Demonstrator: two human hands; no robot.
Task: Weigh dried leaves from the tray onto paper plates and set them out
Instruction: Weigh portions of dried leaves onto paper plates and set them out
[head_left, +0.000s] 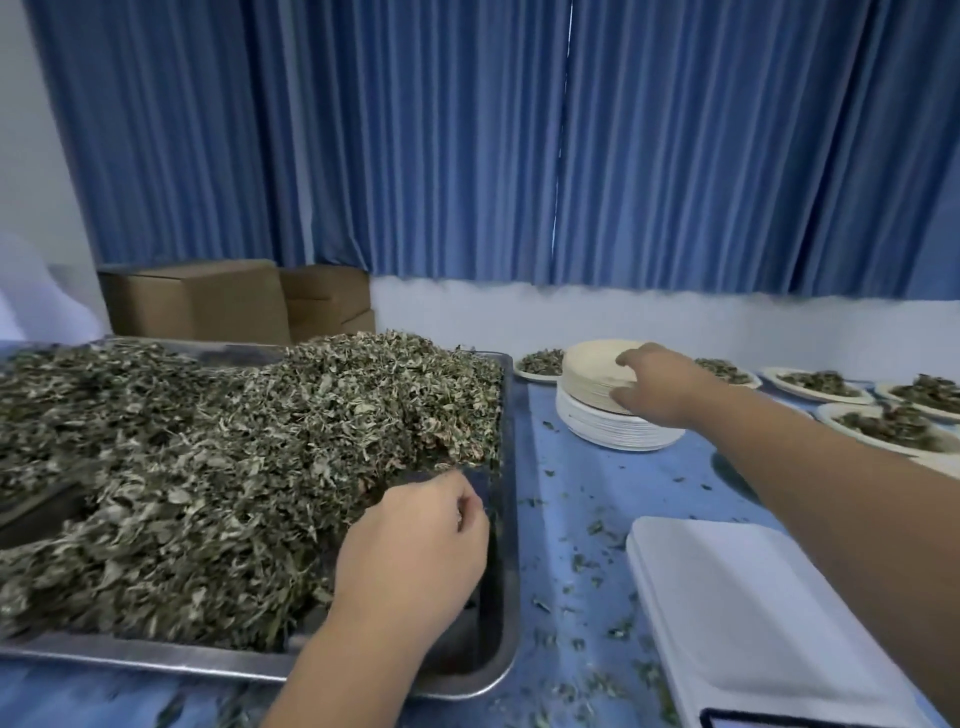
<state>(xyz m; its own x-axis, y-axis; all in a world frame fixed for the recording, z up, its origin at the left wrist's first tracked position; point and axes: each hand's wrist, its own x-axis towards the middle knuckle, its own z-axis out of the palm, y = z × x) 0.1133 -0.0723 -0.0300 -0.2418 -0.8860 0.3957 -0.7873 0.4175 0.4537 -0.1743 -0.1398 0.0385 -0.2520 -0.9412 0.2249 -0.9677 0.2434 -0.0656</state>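
Blue curtains (467, 156) hang across the back wall, with cardboard boxes (197, 301) below them at the upper left. A blue table (582, 483) fills the lower half of the frame, sprinkled with leaf crumbs.

On its left side sits a metal tray (511, 519) heaped with dried leaves (234, 441). The left hand (415, 551) is down in the tray's near right corner, at the edge of the heap, its fingers curled toward the palm (whether any leaves are caught inside, I cannot tell).

The right hand (662, 387) reaches to the stack of paper plates (592, 374) right of the tray, fingers over the top and thumb against the side, gripping the upper plates. Filled plates (815, 384) lie behind and to the right of the stack. A white scale (753, 613) sits at the lower right.
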